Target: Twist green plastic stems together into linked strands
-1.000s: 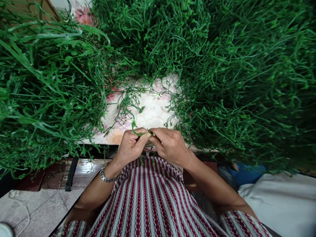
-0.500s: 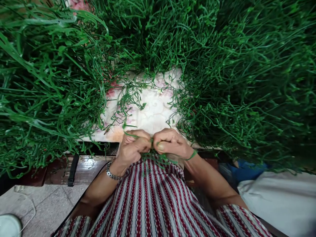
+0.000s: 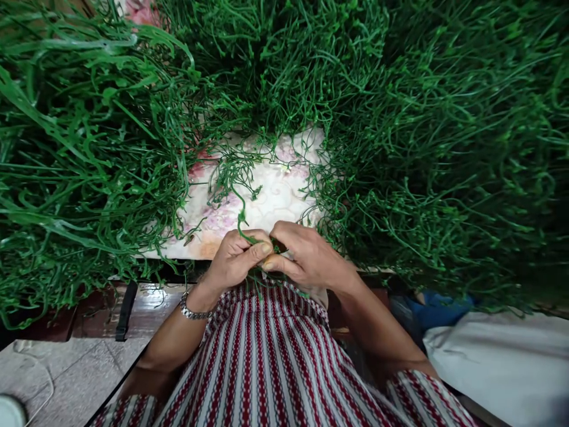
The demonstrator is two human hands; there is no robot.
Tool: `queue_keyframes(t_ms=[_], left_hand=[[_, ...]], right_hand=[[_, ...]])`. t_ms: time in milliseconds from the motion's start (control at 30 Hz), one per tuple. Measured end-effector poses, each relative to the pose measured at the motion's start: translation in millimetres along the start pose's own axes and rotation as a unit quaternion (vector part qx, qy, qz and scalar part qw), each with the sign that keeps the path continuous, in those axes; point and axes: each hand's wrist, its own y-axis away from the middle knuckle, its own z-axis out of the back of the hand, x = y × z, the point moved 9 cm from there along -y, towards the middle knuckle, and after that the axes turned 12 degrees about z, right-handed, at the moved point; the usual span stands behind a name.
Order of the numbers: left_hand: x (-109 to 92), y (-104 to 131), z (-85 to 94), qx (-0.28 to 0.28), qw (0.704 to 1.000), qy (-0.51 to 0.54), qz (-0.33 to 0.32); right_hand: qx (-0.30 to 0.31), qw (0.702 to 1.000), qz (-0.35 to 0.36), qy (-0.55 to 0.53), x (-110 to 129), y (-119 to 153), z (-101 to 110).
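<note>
My left hand (image 3: 242, 256) is closed on a green plastic stem (image 3: 242, 216), whose curled end sticks up above my fingers. My right hand (image 3: 297, 252) meets its fingertips at the front edge of the table; thumb and index finger are bent round towards each other, and what lies between them is too small to make out. Thin green strands (image 3: 258, 283) hang below both hands, over the striped garment. Just beyond the hands, a small loose cluster of green stems (image 3: 235, 172) lies on the flowered tabletop (image 3: 271, 204).
Large heaps of green plastic stems rise at the left (image 3: 89, 148), at the back (image 3: 284, 59) and at the right (image 3: 444, 166). A black strap (image 3: 127, 311) hangs below the table edge at left. A white sack (image 3: 502, 362) and blue cloth (image 3: 444, 308) are at lower right.
The green stem at my left hand now points upward instead of sideways. My right hand has turned and its thumb and index finger have opened somewhat. A strand near my right wrist is gone.
</note>
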Motion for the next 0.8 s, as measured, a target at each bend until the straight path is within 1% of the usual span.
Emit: queue_keyframes(t_ms=[67,100,133,167,200,233,267,300,333,367,400,433,467,500,533,567,600,633,667,700,733,767,800], left_hand=[[-5,2,-3.0,0.004,0.997,-0.075,-0.008],[-6,4,-4.9,0.011,0.995,-0.103,-0.011],[-7,6,-6.8,0.02,0.993,-0.114,-0.011],[-8,8,-7.7,0.029,0.995,-0.1,-0.012],[-9,10,-6.7,0.031,0.998,-0.057,-0.017],[-12,11,-3.2,0.026,0.999,0.01,-0.027],[-13,12,2.9,0.01,0.995,0.089,-0.038],[-14,13,11.2,-0.018,0.985,0.162,-0.05],[-13,13,18.5,-0.046,0.973,0.22,-0.056],[-10,13,22.7,-0.065,0.965,0.249,-0.052],[-8,12,24.1,-0.075,0.965,0.248,-0.043],[-4,10,21.4,-0.07,0.971,0.228,-0.015],[0,8,19.4,-0.067,0.976,0.209,0.014],[5,7,18.9,-0.071,0.977,0.2,0.036],[8,6,19.6,-0.079,0.976,0.198,0.052],[10,5,21.3,-0.091,0.973,0.205,0.06],[11,5,23.0,-0.103,0.969,0.215,0.061],[11,4,23.8,-0.111,0.966,0.225,0.06],[11,3,23.4,-0.114,0.964,0.232,0.06],[10,2,21.9,-0.113,0.963,0.237,0.061],[10,1,20.0,-0.111,0.962,0.241,0.064],[9,0,18.0,-0.109,0.961,0.244,0.067],[8,-1,16.3,-0.108,0.96,0.247,0.068]], right_hand=[[0.017,1.0,0.01,0.023,2,2,-6],[0.021,1.0,0.016,0.013,4,2,-8],[0.025,0.999,0.024,-0.017,6,3,-9],[0.032,0.997,0.035,-0.069,10,4,-11],[0.042,0.988,0.049,-0.14,15,4,-15],[0.054,0.972,0.063,-0.22,21,5,-18],[0.058,0.951,0.07,-0.295,27,7,-19],[0.047,0.933,0.068,-0.35,30,8,-17],[0.019,0.924,0.056,-0.379,30,10,-12],[-0.026,0.926,0.04,-0.375,26,12,-1],[-0.084,0.937,0.025,-0.338,22,16,16],[-0.149,0.952,0.011,-0.268,18,23,38],[-0.209,0.963,-0.004,-0.169,16,32,63],[-0.259,0.965,-0.023,-0.047,16,43,89],[-0.29,0.952,-0.045,0.087,18,53,113],[-0.296,0.925,-0.074,0.225,19,62,133],[-0.282,0.888,-0.107,0.346,17,69,147],[-0.237,0.859,-0.128,0.434,11,72,155],[-0.186,0.838,-0.155,0.489,1,74,158],[-0.144,0.825,-0.181,0.515,-12,77,160],[-0.11,0.821,-0.193,0.525,-22,79,159],[-0.09,0.822,-0.2,0.525,-28,80,158],[-0.082,0.826,-0.2,0.521,-30,81,158]])
